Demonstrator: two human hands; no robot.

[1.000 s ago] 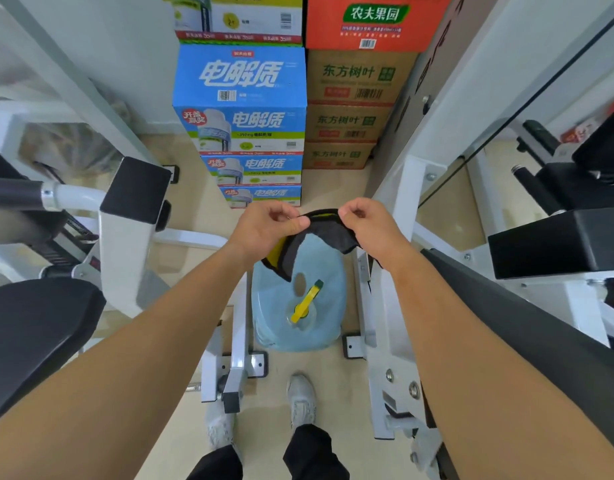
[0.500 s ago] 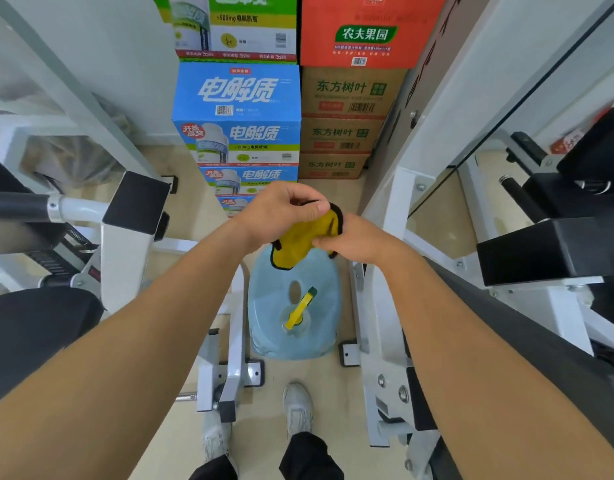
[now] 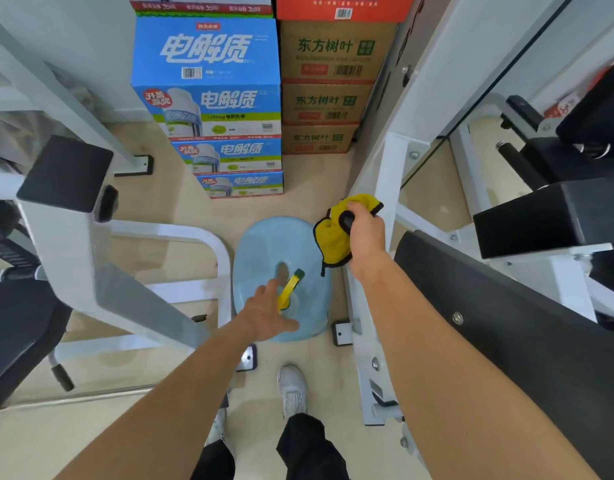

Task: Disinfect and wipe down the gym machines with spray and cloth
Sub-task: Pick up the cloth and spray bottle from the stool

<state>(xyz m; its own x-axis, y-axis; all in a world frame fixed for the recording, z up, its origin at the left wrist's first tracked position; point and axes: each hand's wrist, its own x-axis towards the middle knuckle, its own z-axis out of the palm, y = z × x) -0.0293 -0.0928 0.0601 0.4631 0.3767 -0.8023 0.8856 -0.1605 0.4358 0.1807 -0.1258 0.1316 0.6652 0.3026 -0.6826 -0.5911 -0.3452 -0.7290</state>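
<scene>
Right hand (image 3: 366, 233) squeezing a bunched-up yellow cloth (image 3: 333, 237), next to the white machine frame (image 3: 390, 174), left hand (image 3: 269, 315) loose with fingers spread, low over the blue jug (image 3: 264, 244) on the floor, beside its yellow handle (image 3: 289, 289)

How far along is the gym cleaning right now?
Early, it seems. Done: the cloth is bunched in the right hand. In hand: the open left hand reaches toward the blue jug on the floor. Left: spraying and wiping the machines; no wiping shows yet.
</scene>
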